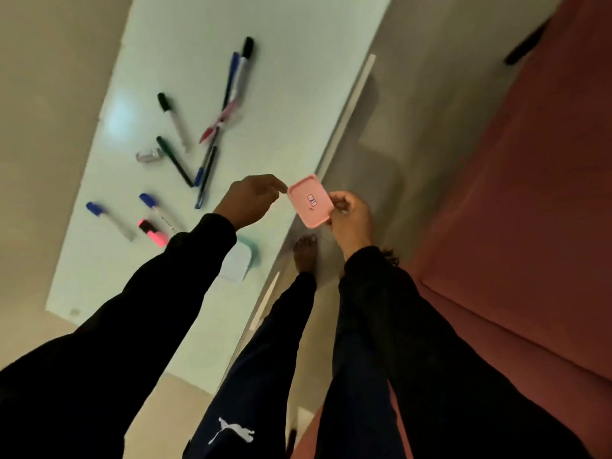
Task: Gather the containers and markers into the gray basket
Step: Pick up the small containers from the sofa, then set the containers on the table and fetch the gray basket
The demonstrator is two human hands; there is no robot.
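While both arms reach forward over the counter's (198, 34) near edge, a pink container (309, 201) is held in the air between the hands, its open face toward the camera, a small label inside. Its long axis runs from upper left to lower right. Left hand (253, 200) pinches the upper-left corner with fingertips; right hand (349, 215) grips the lower-right edge, fingers curled round it. On the white counter, markers (236, 84) and pens lie scattered, mostly angled lower left to upper right. A pink highlighter (153, 233) lies near the left sleeve. A pale teal container (243, 260) sits partly hidden beneath that sleeve.
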